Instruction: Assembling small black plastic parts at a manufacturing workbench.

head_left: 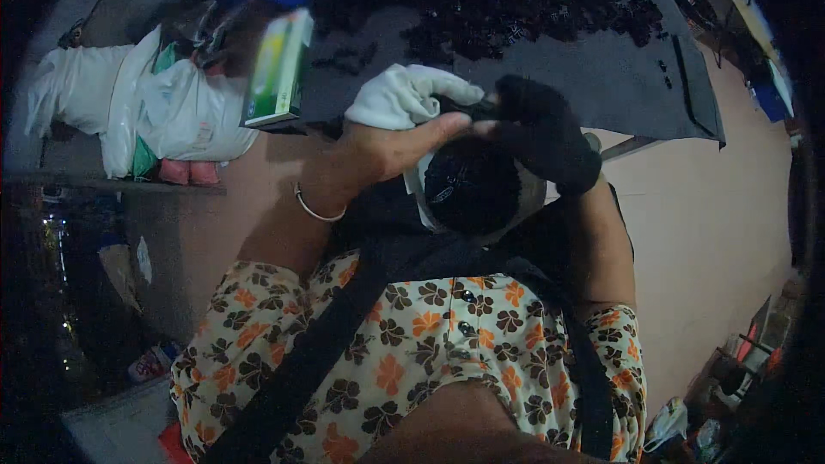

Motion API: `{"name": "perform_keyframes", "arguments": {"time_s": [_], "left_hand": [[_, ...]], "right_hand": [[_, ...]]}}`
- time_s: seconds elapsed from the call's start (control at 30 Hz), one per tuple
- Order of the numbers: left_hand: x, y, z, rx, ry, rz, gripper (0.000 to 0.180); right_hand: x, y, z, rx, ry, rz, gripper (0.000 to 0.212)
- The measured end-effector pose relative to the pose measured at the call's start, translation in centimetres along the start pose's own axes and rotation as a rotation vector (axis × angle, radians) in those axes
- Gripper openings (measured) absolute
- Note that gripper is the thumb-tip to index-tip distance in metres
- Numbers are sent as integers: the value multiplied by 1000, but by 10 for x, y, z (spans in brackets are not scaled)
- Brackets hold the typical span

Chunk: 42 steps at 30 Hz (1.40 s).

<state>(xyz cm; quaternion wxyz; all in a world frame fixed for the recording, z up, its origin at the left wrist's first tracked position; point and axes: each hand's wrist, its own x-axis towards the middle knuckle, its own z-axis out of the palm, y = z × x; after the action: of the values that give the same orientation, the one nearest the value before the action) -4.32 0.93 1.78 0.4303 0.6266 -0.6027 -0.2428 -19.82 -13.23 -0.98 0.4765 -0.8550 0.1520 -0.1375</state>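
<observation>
My left hand wears a white glove that leaves the thumb bare. Its fingers and thumb are pinched on a small black piece, whose kind I cannot make out. Against its right side, my right hand in a black glove has its fingertips closed at the same piece. Both hands are above a pale round container at my lap, which holds a dark mass. Close beyond my left hand, a green and white box stands on the dark table.
A large heap of small black pieces covers the far part of the table. White plastic bags are piled at the left. Along the right edge stand a pale board and, lower down, several bagged items on the floor.
</observation>
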Motion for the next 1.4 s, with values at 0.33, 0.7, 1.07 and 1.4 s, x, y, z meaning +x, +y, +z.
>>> {"name": "perform_keyframes", "arguments": {"time_s": [0.33,0.7,1.07,1.4], "left_hand": [[129,7,-27,1187,87,445,31],[125,-53,-39,942,169,439,32],[59,-25,-16,-599,22,-93,27],[43,-9,-8,-398,-43,-40,28]], "right_hand": [[44,34,-25,-530,357,-370,33],[47,18,-22,-636,530,-641,29],[27,10,0,-394,582,-483,24],[14,7,0,-458,557,-535,23]]}}
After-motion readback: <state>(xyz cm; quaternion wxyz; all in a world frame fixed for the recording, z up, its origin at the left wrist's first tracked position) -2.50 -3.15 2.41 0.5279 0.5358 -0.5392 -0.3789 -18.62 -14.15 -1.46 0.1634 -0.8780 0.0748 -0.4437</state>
